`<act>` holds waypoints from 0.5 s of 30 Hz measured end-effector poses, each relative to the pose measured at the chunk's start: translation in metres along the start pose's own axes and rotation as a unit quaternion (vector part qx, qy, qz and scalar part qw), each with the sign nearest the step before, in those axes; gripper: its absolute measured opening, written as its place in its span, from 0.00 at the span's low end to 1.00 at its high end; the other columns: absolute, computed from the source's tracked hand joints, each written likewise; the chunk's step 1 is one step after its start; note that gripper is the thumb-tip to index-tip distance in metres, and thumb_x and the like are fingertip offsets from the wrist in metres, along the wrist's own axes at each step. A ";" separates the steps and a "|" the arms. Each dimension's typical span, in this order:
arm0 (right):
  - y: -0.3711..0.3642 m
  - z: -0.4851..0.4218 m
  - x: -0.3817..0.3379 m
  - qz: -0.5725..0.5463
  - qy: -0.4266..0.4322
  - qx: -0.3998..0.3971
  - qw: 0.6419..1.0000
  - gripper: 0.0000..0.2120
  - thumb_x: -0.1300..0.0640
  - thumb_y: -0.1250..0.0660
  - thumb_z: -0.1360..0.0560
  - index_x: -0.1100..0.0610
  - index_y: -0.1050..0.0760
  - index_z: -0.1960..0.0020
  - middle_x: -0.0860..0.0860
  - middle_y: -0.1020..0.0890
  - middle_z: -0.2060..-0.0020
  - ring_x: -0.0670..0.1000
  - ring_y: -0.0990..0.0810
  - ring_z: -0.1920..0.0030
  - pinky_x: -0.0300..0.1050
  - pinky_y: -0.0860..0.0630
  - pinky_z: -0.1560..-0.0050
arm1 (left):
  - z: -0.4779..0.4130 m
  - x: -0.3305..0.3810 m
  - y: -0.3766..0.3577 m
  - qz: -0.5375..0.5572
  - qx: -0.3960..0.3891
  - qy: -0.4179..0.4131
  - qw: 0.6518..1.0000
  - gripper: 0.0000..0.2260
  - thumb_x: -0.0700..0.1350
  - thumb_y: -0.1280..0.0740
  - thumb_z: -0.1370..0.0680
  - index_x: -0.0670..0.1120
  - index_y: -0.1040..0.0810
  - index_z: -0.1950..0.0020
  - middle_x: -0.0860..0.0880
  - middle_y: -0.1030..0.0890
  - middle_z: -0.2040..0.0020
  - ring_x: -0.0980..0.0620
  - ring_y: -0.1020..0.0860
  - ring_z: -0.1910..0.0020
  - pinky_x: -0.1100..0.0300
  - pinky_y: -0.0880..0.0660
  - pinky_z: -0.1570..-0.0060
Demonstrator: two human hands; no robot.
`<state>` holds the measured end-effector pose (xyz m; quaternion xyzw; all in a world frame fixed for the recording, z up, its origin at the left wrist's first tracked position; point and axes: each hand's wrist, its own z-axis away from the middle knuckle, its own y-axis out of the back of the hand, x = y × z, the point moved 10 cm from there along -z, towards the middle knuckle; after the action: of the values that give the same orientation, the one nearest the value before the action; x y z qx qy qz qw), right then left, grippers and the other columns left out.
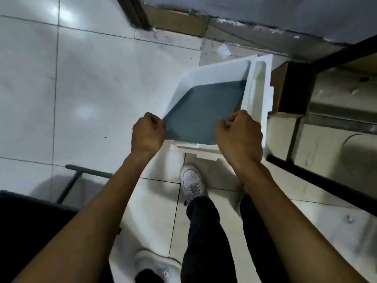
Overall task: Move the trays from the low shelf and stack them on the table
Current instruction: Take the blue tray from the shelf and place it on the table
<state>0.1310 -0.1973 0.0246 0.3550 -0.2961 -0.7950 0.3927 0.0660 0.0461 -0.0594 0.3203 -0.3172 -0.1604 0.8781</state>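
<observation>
I hold a white tray (195, 78) with a grey-blue bottom out in front of me, above the tiled floor. My left hand (148, 133) grips its near left corner and my right hand (239, 135) grips its near right corner, both with fingers curled over the rim. A second white piece (259, 88), a narrow rim or another tray, shows along the right side and under the near edge of the held one. The tray tilts away from me.
A black-framed low shelf (306, 172) with cardboard boxes (283, 131) stands at the right. A dark chair frame (85, 172) is at the lower left. Cardboard (177, 19) lies along the far wall. My feet in white shoes (191, 180) stand on the pale floor tiles.
</observation>
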 end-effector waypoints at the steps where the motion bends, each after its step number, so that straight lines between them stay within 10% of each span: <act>1: 0.000 -0.005 -0.003 0.027 0.007 0.010 1.000 0.16 0.50 0.39 0.23 0.59 0.25 0.43 0.56 0.18 0.49 0.59 0.20 0.47 0.48 0.25 0.52 | -0.007 -0.006 -0.005 -0.005 0.002 0.003 1.000 0.11 0.45 0.37 0.20 0.40 0.22 0.45 0.43 0.18 0.47 0.44 0.22 0.48 0.61 0.32 0.54; 8: -0.015 -0.035 -0.014 0.164 0.037 -0.018 0.986 0.12 0.52 0.38 0.23 0.60 0.23 0.48 0.57 0.19 0.49 0.60 0.20 0.47 0.45 0.29 0.58 | -0.035 -0.025 -0.022 -0.050 0.024 0.022 0.998 0.13 0.48 0.38 0.19 0.39 0.23 0.44 0.42 0.19 0.48 0.43 0.23 0.47 0.61 0.34 0.54; 15: -0.030 -0.051 0.005 0.178 -0.017 -0.072 0.981 0.11 0.57 0.35 0.26 0.62 0.23 0.47 0.58 0.19 0.49 0.60 0.19 0.50 0.46 0.27 0.58 | -0.043 -0.035 -0.037 -0.092 -0.051 0.075 0.992 0.22 0.53 0.41 0.18 0.42 0.34 0.69 0.46 0.30 0.71 0.49 0.31 0.70 0.57 0.37 0.66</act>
<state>0.1570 -0.1953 -0.0289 0.2537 -0.3028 -0.7379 0.5472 0.0654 0.0553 -0.1254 0.3140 -0.2114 -0.2317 0.8961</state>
